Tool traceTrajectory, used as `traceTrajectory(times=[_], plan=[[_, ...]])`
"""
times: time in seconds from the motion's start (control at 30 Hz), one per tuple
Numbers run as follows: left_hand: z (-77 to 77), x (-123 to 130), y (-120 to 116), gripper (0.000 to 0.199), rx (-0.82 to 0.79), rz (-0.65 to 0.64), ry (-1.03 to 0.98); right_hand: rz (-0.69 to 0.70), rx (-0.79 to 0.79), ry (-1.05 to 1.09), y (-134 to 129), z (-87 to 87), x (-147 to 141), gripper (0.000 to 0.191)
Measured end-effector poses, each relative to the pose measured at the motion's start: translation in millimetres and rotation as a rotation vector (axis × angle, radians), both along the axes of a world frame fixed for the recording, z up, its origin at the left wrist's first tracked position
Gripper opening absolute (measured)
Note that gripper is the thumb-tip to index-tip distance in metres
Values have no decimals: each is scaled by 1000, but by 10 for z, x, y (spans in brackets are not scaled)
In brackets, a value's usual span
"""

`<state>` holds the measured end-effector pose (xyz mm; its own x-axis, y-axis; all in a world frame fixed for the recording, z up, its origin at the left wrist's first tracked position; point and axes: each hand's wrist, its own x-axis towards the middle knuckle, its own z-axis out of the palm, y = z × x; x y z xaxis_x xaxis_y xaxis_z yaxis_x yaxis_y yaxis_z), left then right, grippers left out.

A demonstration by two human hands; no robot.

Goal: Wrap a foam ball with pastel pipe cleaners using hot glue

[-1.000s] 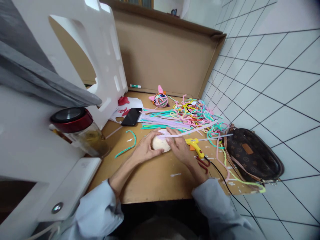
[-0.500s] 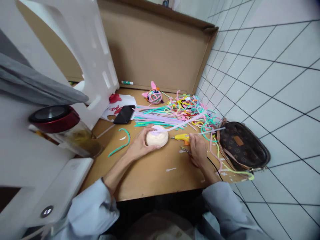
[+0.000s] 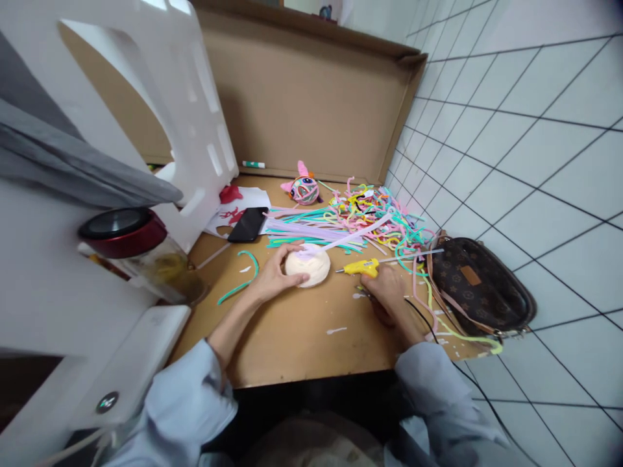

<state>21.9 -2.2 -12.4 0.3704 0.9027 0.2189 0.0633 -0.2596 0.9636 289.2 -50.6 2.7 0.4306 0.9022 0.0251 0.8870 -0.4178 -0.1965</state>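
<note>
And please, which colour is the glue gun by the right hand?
The glue gun is mainly yellow; the head view shows it best.

The ball (image 3: pixel 315 270), cream-white and rounded, sat between the left fingers (image 3: pixel 288 251) and thumb. The lilac stem (image 3: pixel 357 233) curled flat on its top beside the left fingertips, its free end slanting up and away to the right. The yellow gun (image 3: pixel 360 266) pointed its nozzle at the ball, apart from it, its handle hidden by the right fingers (image 3: pixel 374 281)
</note>
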Motion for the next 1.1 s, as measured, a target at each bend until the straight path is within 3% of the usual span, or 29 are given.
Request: traceTrajectory(times=[0.13, 0.27, 0.37, 0.6, 1.1], plan=[[-52, -24, 72, 68, -31, -42, -62, 10, 261, 138, -53, 94, 31, 37], [-83, -53, 134, 70, -47, -65, -87, 194, 613, 160, 17, 262, -82, 36], [-94, -78, 164, 71, -78, -74, -100, 279, 747, 88, 173, 377, -233, 32], [-106, -127, 177, 75, -159, -124, -143, 442, 775, 83, 439, 397, -438, 31], [-93, -159, 183, 77, -225, -154, -187, 543, 770, 154, 414, 294, -492, 27]])
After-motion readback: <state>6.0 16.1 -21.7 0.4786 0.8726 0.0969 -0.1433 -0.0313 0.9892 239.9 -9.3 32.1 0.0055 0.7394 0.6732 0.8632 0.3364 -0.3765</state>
